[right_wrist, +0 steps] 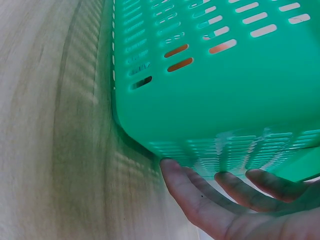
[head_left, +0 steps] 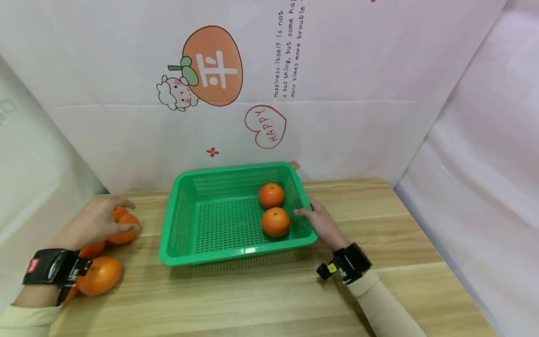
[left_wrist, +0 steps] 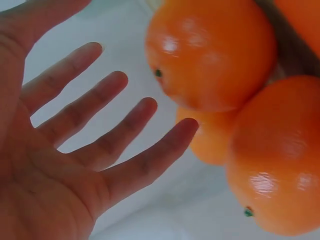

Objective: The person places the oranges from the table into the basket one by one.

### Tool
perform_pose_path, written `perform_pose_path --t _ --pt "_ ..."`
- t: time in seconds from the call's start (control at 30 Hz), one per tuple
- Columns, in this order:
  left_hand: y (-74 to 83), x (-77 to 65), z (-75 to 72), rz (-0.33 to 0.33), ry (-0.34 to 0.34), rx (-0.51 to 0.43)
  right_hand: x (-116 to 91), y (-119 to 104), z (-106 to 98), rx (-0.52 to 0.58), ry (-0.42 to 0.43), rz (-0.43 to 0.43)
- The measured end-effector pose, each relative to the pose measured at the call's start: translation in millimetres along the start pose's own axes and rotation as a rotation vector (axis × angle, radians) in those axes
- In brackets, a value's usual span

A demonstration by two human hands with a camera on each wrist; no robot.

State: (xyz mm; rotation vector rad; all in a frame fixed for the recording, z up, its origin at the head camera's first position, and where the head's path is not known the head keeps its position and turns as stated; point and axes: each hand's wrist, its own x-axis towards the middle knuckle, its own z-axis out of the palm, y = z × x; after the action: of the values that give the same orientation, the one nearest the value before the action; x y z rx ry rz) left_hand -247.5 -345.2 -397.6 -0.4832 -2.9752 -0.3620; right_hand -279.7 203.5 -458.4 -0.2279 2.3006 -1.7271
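My left hand (head_left: 94, 220) hovers over a group of several oranges (head_left: 101, 276) at the table's left side, thumb and fingers spread around an orange (head_left: 128, 227). In the left wrist view, the fingers of that hand (left_wrist: 75, 155) are extended, with a gap before the oranges (left_wrist: 215, 55); nothing is in the palm. A green plastic basket (head_left: 202, 257) stands mid-table. My right hand (head_left: 323, 222) grips its right rim, thumb over the inside. From the right wrist view, fingertips (right_wrist: 172, 172) touch the perforated outer wall (right_wrist: 225, 95). Two oranges (head_left: 275, 222) lie along the basket's right end.
The wooden table (head_left: 269, 299) is bounded at the back by a white printed cloth (head_left: 353, 131). White cloth (head_left: 484, 154) also hangs at the right and left. The left oranges lie close against the left cloth (head_left: 33, 187).
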Motion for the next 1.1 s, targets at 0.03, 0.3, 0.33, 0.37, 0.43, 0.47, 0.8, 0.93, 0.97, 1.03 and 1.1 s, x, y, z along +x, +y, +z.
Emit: perform_pose_path --t 0.03,0.3,0.33,0.37,0.43,0.47,0.8,0.93,0.97,1.03,1.1 --pt "-1.4 -0.5 0.8 -0.011 -0.009 -0.001 0 0 0 0.0 -0.001 -0.001" --pt "-5.5 -1.5 3.7 -0.05 -0.073 -0.01 1 0 -2 0.001 -0.005 -0.012" --pt "-5.7 -0.8 3.6 -0.045 -0.078 -0.009 1 0 -2 0.001 -0.004 -0.013" --pt "-5.8 -0.2 3.5 -0.043 -0.085 -0.006 1 0 -3 0.003 -0.004 -0.015" --pt "-6.2 1.6 3.5 -0.046 -0.099 0.0 1 0 -3 0.005 -0.003 -0.016" --pt "-6.5 2.6 3.6 -0.052 -0.11 0.001 1 0 -3 0.006 -0.002 -0.017" --pt "-11.3 14.4 4.0 -0.072 -0.271 0.047 1 2 -1 0.026 -0.008 -0.011" --pt "-13.9 18.7 4.4 -0.075 -0.313 0.074 1 1 -1 0.032 -0.008 -0.007" --pt "-14.5 19.7 4.7 -0.076 -0.32 0.077 1 1 -1 0.03 -0.008 -0.007" --pt "-15.9 21.8 5.9 -0.079 -0.331 0.08 1 1 0 0.026 -0.005 -0.005" --pt "-16.4 23.9 7.3 -0.082 -0.344 0.074 1 0 0 0.026 -0.003 -0.004"
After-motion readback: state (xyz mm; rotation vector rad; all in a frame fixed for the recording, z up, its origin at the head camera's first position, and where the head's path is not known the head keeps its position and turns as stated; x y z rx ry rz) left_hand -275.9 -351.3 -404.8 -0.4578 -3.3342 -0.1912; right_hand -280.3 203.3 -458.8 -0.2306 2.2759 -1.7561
